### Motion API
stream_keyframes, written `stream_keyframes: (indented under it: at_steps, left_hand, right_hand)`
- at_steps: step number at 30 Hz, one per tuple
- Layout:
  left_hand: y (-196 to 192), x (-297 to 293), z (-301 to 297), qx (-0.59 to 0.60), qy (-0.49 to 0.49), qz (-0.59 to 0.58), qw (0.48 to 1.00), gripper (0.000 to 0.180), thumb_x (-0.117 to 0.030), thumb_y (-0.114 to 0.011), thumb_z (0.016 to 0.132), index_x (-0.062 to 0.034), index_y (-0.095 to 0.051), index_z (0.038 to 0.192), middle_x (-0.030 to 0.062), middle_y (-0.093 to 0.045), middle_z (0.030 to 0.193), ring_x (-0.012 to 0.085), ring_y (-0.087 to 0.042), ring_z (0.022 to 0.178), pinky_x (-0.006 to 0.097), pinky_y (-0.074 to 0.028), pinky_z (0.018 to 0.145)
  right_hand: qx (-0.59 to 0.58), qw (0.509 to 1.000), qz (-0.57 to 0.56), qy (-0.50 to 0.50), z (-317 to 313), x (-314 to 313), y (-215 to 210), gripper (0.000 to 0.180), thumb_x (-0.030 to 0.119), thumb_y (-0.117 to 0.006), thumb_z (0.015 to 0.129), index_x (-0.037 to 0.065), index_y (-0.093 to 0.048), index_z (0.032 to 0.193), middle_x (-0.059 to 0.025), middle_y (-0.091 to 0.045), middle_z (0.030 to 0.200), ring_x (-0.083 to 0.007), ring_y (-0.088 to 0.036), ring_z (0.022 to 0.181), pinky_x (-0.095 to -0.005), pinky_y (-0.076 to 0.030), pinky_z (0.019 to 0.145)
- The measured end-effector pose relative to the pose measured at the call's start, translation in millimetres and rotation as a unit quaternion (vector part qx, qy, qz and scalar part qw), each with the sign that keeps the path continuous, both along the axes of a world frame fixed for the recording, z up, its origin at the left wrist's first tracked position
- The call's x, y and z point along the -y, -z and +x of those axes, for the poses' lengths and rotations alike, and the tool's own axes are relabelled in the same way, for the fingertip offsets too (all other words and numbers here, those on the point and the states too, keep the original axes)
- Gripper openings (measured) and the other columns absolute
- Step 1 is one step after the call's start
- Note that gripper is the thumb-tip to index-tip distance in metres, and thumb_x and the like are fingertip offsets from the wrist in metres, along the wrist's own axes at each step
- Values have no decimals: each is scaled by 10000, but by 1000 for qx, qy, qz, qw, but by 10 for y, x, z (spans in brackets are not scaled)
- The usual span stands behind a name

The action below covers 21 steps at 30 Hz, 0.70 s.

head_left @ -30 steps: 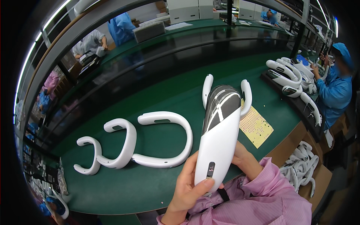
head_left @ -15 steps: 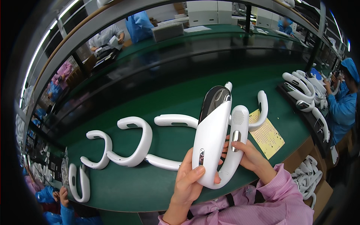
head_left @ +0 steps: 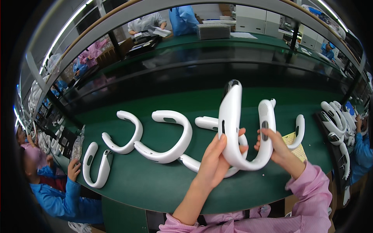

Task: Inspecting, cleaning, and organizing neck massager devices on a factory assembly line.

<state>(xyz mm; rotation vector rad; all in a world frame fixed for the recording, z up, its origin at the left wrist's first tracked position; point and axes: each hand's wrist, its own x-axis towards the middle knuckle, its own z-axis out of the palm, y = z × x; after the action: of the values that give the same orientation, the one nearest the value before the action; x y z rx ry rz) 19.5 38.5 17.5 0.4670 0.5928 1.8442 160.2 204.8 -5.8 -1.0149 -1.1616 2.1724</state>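
Above the green workbench (head_left: 155, 190) I hold a white U-shaped neckband device (head_left: 230, 120) upright, its two ends pointing up. My left hand (head_left: 213, 157) is closed around its left arm, near the lower bend. The right arm of the device, with a silver oval inset, is gripped by my right hand (head_left: 278, 149), thumb near the inset. Behind it lies another white neckband (head_left: 190, 163), partly hidden by the held one and my left hand. More white neckbands rest to the left: a large one (head_left: 171, 153), a smaller one (head_left: 132, 138) and one near the edge (head_left: 93, 167).
A yellow printed sheet (head_left: 299, 151) lies to the right under part of a white neckband (head_left: 300, 130). Farther right, a black tray (head_left: 337, 155) carries several white devices. A co-worker's hand (head_left: 74, 169) is at the bench's left edge, beside a clear plastic bag (head_left: 77, 145).
The held neckband has turned, so its glossy black panel now shows only as a narrow strip. My view has swung left, bringing more of the left co-worker into sight. Both hands keep their hold.
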Motion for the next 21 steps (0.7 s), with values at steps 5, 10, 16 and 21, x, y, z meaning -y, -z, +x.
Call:
stream_keyframes:
  at_steps: [5,10,16,21]
  left_hand:
    - [167,350,-242,-421,-78,-80,900,573,-307,-526,901,-30,-324,1361,154,-403,1370,272,-418,1244,414,-314,1046]
    - [219,711,-309,-862,21,-162,480,568,-273,-703,727,-63,-509,1217,83,-551,1203,224,-470,1184,482,-231,1078]
    - [191,584,-282,-846,-12,-75,527,411,-288,-702,728,-57,-578,1045,60,-616,943,237,-600,854,396,-446,866]
    - [-93,719,-103,-456,-51,50,887,636,-409,-658,788,63,-431,1149,139,-583,791,261,-630,632,326,-512,535]
  right_hand:
    - [-92,993,-32,66,-686,-599,-114,495,265,-601,863,-41,-363,1171,-155,-484,957,-267,-569,872,-408,-524,790]
    - [-5,999,39,2,-966,-1079,-170,493,233,-434,942,-109,-304,1274,-244,-431,1237,-317,-500,1121,-426,-433,975]
    - [6,930,318,-183,-404,-354,39,355,163,-480,918,-49,-486,1203,-140,-562,1144,-210,-533,1090,-309,-426,945]
    - [-62,900,393,-176,188,55,72,699,442,-475,919,28,-203,1412,-166,-314,1405,-237,-292,1311,-345,-250,1060]
